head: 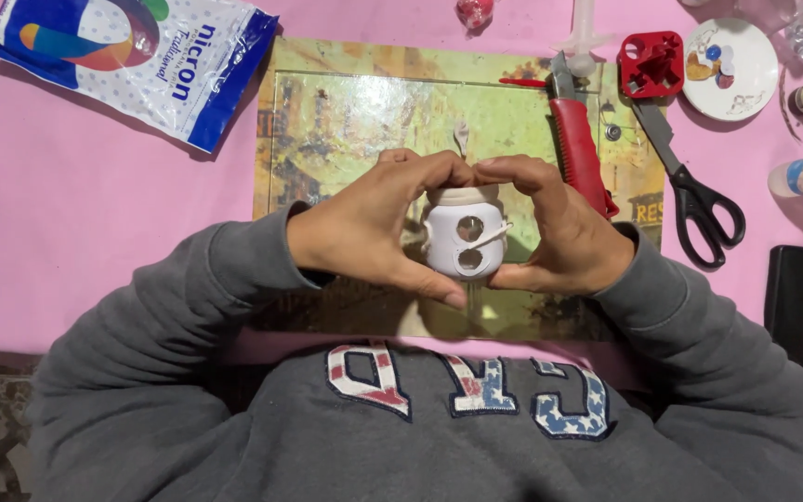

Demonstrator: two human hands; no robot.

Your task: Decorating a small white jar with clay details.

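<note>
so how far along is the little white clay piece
Done: the small white clay figure already has a rounded body and two round holes. In hand: left hand and right hand pinch it on both sides. Left: it is plain white, unpainted.

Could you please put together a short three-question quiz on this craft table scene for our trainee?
1. True or false: the small white clay figure with two round holes is held by both the left hand and the right hand.
2. Which lies nearer the right hand: (a) the red-handled utility knife or (b) the blue and white plastic bag?
3. What colour is the table covering?

Key: 1 true; 2 a; 3 pink.
</note>
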